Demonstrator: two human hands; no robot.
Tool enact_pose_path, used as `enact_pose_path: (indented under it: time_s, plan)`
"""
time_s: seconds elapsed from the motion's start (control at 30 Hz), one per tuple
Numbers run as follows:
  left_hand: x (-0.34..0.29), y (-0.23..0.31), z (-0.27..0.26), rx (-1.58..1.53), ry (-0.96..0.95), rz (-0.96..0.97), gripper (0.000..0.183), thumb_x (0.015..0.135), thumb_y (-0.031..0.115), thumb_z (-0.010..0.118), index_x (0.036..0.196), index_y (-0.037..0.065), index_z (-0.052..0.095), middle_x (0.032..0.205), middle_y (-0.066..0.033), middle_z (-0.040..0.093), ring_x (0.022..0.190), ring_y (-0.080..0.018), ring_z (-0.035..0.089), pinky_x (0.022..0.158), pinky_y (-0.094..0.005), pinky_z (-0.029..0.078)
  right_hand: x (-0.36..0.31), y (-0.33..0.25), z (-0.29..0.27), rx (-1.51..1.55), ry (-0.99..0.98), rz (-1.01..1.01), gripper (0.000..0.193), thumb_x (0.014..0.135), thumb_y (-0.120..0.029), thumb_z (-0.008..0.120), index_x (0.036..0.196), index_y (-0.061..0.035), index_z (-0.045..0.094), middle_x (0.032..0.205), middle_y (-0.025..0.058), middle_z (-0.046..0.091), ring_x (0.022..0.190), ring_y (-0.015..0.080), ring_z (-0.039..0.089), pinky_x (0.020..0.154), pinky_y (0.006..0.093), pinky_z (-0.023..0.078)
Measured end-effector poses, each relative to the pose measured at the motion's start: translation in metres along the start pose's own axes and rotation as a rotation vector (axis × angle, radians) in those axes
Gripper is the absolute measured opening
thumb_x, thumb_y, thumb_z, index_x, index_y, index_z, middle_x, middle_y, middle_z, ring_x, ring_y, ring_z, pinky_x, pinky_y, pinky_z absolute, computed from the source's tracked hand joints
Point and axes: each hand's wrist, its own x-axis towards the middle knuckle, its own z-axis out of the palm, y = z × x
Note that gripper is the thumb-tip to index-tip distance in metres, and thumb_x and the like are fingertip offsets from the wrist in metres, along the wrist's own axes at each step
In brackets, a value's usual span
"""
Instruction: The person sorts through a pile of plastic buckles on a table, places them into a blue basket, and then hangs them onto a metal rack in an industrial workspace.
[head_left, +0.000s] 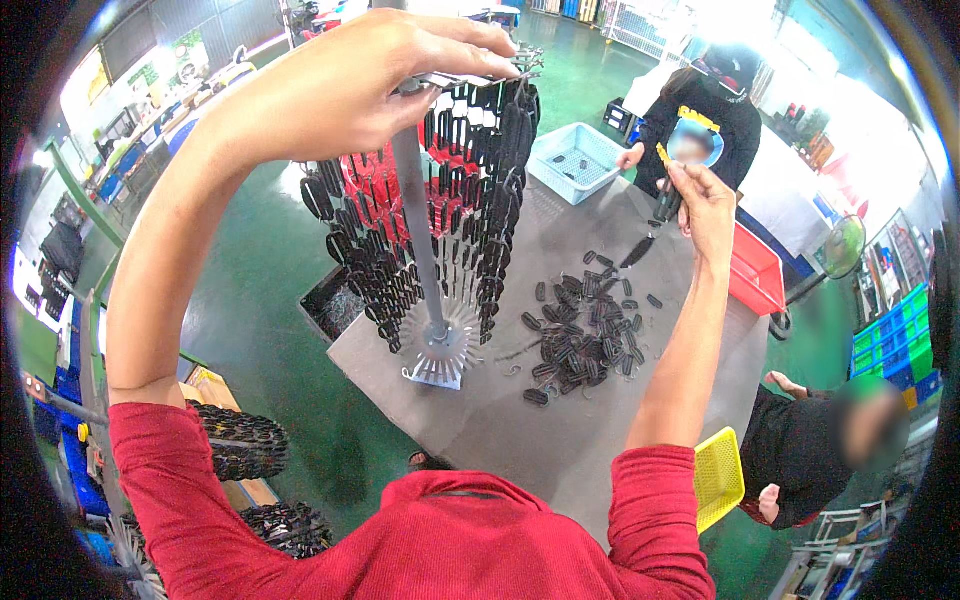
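Note:
My left hand point(390, 75) is raised to the top of a tall hanging rack point(408, 190), its fingers over the upper plate and its thumb below. Strings of black oval loop-shaped pieces point(490, 210) hang around the grey post, with red showing behind them. My right hand point(708, 205) is lifted over the table's far right side, thumb and fingers pinching a small yellow piece point(662, 154). Just below these fingers slants a dark tool point(640, 246); whether I hold it is unclear. A loose pile of black oval pieces point(585, 335) lies on the grey table point(460, 425).
A light blue basket point(575, 165) with a few pieces stands at the far edge, near a person in black point(720, 110). Right are a red bin point(757, 268), a yellow basket point(720, 480) and another person point(790, 450). A dark box point(335, 305) stands left of the table.

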Motion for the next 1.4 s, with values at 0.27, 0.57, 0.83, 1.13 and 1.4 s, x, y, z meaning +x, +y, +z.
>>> enact_pose_path:
  time_s: [0.27,0.57,0.83,1.13,1.4]
  plan:
    - [-0.001,-0.008,0.009,-0.078,-0.068,0.000,0.051,0.079,-0.007,0.051,0.128,0.007,0.053,0.133,-0.0147,0.054,0.124,-0.0335,0.050,0.106,-0.0419,0.037,-0.015,0.026,0.024,-0.771,0.133,-0.180,0.043,0.075,-0.033,0.074,0.110,-0.0101,0.062,0.094,0.0082,0.067,0.088,0.0225,0.064,0.085,0.0416,0.045]
    - [-0.009,0.007,-0.003,-0.095,-0.104,-0.103,0.050,0.080,0.002,0.057,0.129,0.007,0.052,0.136,-0.0144,0.051,0.128,-0.0328,0.045,0.108,-0.0428,0.034,-0.063,-0.092,0.161,-0.376,0.300,-0.727,0.017,0.080,-0.017,0.071,0.094,-0.0077,0.068,0.082,0.0071,0.069,0.063,0.0221,0.064,0.058,0.0312,0.048]
    - [0.009,0.009,-0.001,0.096,-0.110,-0.045,0.042,0.082,0.003,0.057,0.124,0.002,0.057,0.127,-0.0156,0.057,0.118,-0.0337,0.052,0.103,-0.0430,0.039,-0.062,-0.099,0.166,-0.329,0.391,-0.683,0.011,0.081,-0.019,0.069,0.087,-0.0093,0.069,0.072,0.0095,0.066,0.058,0.0268,0.062,0.051,0.0374,0.047]
    - [0.006,0.021,0.002,0.150,-0.070,-0.069,0.047,0.077,-0.007,0.055,0.122,0.006,0.060,0.126,-0.0149,0.057,0.117,-0.0345,0.054,0.100,-0.0426,0.042,-0.059,-0.102,0.134,0.440,-0.193,-0.252,0.015,0.084,-0.014,0.069,0.090,-0.0001,0.071,0.066,0.0010,0.061,0.046,0.0056,0.050,0.042,0.0206,0.037]
    - [0.015,0.033,-0.007,0.113,-0.113,-0.042,0.042,0.079,-0.007,0.049,0.120,-0.006,0.057,0.119,-0.0225,0.061,0.102,-0.0347,0.063,0.089,-0.0373,0.053,-0.041,-0.083,0.122,0.414,-0.301,-0.384,0.017,0.091,-0.013,0.063,0.094,0.0017,0.070,0.071,0.0047,0.064,0.043,0.0020,0.042,0.042,0.0167,0.029]
